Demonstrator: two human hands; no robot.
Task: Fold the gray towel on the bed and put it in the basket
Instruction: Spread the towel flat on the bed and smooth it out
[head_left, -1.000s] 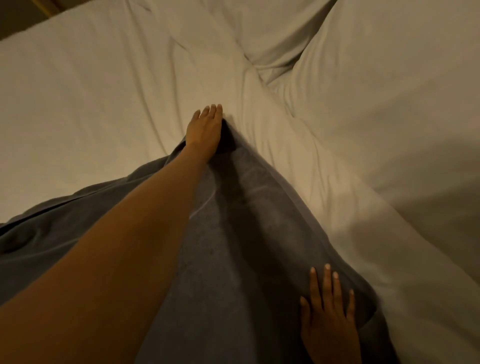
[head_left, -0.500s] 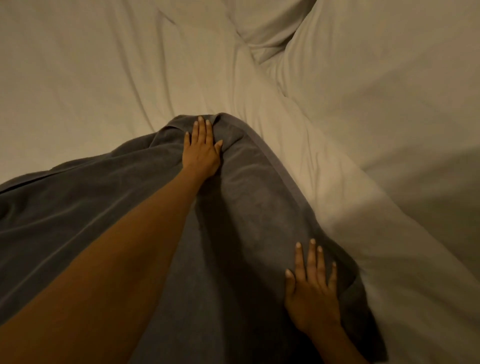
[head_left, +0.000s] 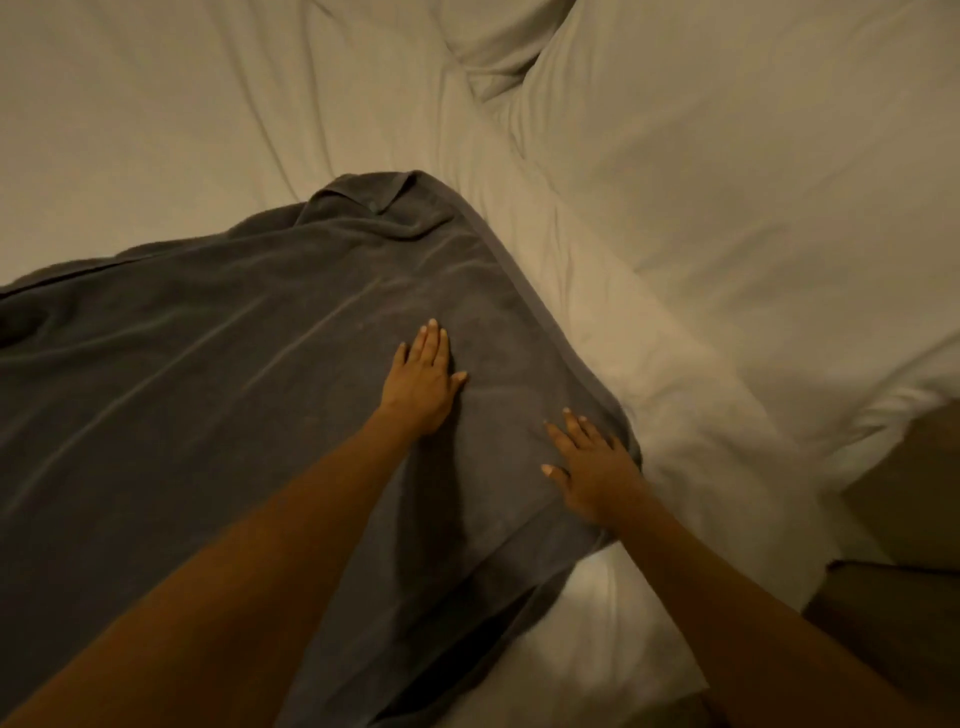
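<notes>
Left hand (head_left: 422, 382) is flat on the gray towel (head_left: 208, 395), palm down, fingers straight and held close together with the thumb sticking out to the side. It's pressing on the cloth a bit in from the towel's right hem, not gripping anything. Right hand (head_left: 592, 467) is also palm down on the towel, right at the corner nearest the right side of the bed, fingers spread out more loosely and pointing up and to the left. Neither hand is pinching or curling around the fabric; both just lie on top. The two hands are near each other but not touching, with the left one farther up the bed.

The towel itself is laid out over the white sheet of the bed (head_left: 156, 104), running from the left edge of the view across to roughly the middle. Its far corner looks doubled over, with a small flap turned back on itself. The right hem runs diagonally down from that corner to where the right hand sits, then the near edge cuts back toward the person and hangs a bit over the bed's near edge. Lots of soft creases in the gray cloth on the left side.

A rumpled white duvet (head_left: 727, 208) fills the right and far part of the bed, just beside the towel's right hem. Lighting is dim and yellowish, so fine detail is hard to make out.
</notes>
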